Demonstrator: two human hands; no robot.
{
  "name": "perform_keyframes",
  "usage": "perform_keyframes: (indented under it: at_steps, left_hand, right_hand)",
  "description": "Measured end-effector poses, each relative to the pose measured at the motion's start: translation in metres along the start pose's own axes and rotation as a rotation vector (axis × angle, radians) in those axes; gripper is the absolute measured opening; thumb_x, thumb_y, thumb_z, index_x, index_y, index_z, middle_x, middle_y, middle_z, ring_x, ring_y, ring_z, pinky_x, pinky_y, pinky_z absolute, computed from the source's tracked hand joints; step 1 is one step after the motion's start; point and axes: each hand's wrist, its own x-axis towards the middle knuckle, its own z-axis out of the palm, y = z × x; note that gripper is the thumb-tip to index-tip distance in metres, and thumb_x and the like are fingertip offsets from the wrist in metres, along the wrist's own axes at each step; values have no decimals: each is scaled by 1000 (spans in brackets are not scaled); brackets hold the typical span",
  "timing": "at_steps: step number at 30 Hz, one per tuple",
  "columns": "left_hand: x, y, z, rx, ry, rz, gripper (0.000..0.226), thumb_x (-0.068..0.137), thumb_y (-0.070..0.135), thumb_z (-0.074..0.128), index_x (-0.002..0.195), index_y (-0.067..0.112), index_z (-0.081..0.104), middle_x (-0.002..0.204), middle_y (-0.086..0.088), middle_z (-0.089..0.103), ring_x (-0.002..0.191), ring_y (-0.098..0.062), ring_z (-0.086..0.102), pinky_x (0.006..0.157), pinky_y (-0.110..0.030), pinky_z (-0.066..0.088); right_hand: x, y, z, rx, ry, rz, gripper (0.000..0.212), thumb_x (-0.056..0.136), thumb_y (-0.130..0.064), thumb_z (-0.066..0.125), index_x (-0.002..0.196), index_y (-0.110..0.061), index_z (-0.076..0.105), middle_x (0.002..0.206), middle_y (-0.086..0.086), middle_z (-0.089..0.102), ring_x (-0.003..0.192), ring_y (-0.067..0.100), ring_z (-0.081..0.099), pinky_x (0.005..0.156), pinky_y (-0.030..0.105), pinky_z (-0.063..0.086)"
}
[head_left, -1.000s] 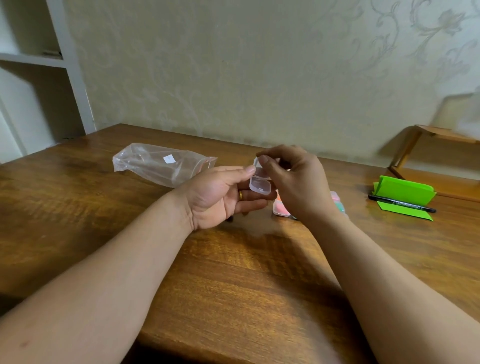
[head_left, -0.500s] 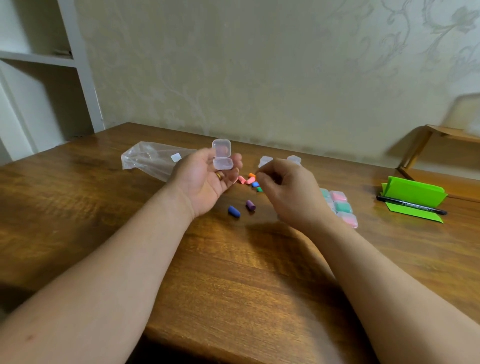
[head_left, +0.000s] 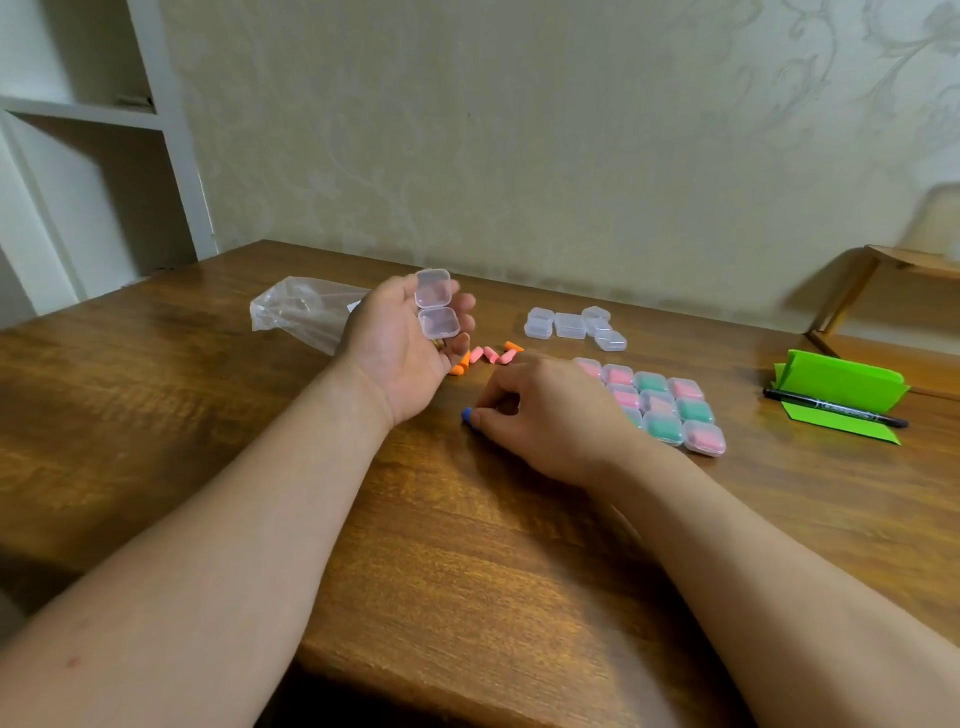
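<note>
My left hand (head_left: 410, 353) is palm-up above the tabletop (head_left: 467, 571), its fingers (head_left: 465, 304) curled round a small clear case (head_left: 435, 306) that lies hinged open across them, lid at twelve o'clock and base just below it; both halves look empty. My right hand (head_left: 545, 421) rests knuckles-up on the wood at about four o'clock from the left one; its fingers (head_left: 488, 415) are bent and pinching a blue earplug (head_left: 467, 414), which pokes out at the hand's nine o'clock and sits on the tabletop. Loose pink and orange earplugs (head_left: 488, 356) lie at eleven o'clock from my right hand, just beside the heel of my left. A block of filled cases (head_left: 660, 405), pink and green inside, lies at three o'clock from my right hand, close against it; a cluster of empty cases (head_left: 571, 326) sits at one o'clock, farther back. A clear plastic bag (head_left: 306, 317) lies at nine o'clock from my left hand, partly hidden behind it; far off at three o'clock is a folded green card (head_left: 841, 384) with a black marker (head_left: 831, 415) lying across it.
</note>
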Motion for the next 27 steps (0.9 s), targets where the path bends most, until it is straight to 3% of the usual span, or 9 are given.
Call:
perform_keyframes:
  at_steps: [4, 8, 14, 17, 20, 23, 27]
  left_hand:
    - [-1, 2, 1, -19, -52, 5, 29, 107, 27, 53, 122, 7, 68, 100, -11, 70, 81, -19, 65, 73, -30, 52]
    - [0, -6, 3, 46, -55, -39, 38, 111, 36, 48, 125, 8, 70, 104, -11, 71, 87, -20, 65, 70, -30, 54]
    - [-3, -20, 12, 209, -80, -149, 41, 111, 42, 43, 128, 14, 68, 111, -10, 68, 95, -20, 67, 73, -32, 54]
    - [-3, -25, 13, 230, -119, -186, 49, 112, 44, 39, 140, 13, 63, 116, -12, 68, 93, -20, 68, 74, -33, 54]
    - [-6, -27, 15, 215, -201, -175, 55, 113, 42, 35, 153, 7, 53, 108, -11, 65, 85, -21, 64, 73, -36, 50]
    - [-9, -27, 15, 208, -276, -174, 48, 114, 41, 33, 136, 8, 60, 105, -11, 65, 82, -21, 61, 69, -36, 53]
    - [-11, -26, 16, 222, -299, -175, 45, 114, 41, 30, 128, 12, 60, 98, -10, 66, 79, -20, 58, 69, -36, 51]
  right_hand:
    - [2, -1, 1, 5, -27, -19, 12, 99, -40, 69, 101, -30, 75, 98, -14, 63, 86, 4, 60, 66, 22, 48]
    - [5, 13, -6, 73, 225, 65, 7, 96, -29, 69, 95, -26, 76, 92, -13, 66, 80, 7, 60, 65, 26, 43]
    - [4, 28, -25, 186, 439, 177, 6, 98, -22, 70, 101, -24, 74, 91, -12, 72, 84, 9, 66, 74, 33, 58]
    - [5, 20, -23, 216, 462, 132, 8, 98, -21, 70, 104, -24, 74, 92, -13, 73, 85, 8, 67, 76, 33, 59]
    - [5, 12, -19, 199, 424, 67, 7, 98, -21, 71, 103, -25, 74, 96, -14, 71, 87, 6, 64, 75, 30, 57]
    - [6, 11, -11, 151, 410, 6, 8, 97, -22, 73, 101, -27, 77, 103, -11, 62, 89, 5, 58, 74, 23, 50]
    - [7, 11, -5, 137, 377, 33, 7, 95, -25, 76, 101, -26, 80, 104, -11, 55, 96, 10, 56, 76, 28, 48]
